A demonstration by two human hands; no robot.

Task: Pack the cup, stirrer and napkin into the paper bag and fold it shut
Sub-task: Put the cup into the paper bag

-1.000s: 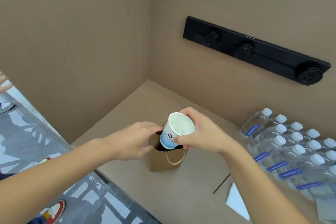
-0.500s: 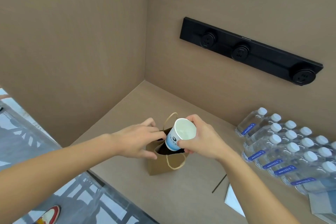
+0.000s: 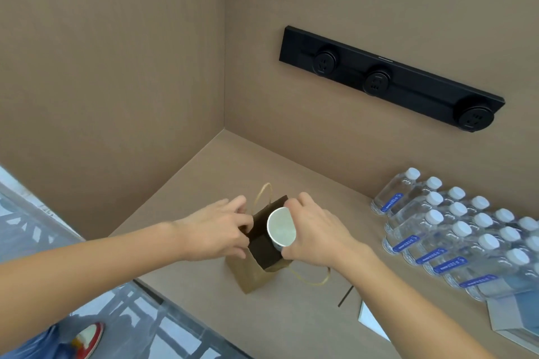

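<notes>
The right hand (image 3: 316, 237) wraps its fingers round the rim and side of the white paper cup (image 3: 281, 231), which sits upright and partly sunk in the open mouth of the brown paper bag (image 3: 253, 272). The left hand (image 3: 217, 230) pinches the bag's left edge, thumb and fingers closed on the paper, forearm reaching in from the lower left. The bag stands on the tan counter (image 3: 291, 318). The dark stirrer (image 3: 345, 296) and white napkin (image 3: 372, 320) lie near the right forearm, beside rows of water bottles (image 3: 455, 230).
</notes>
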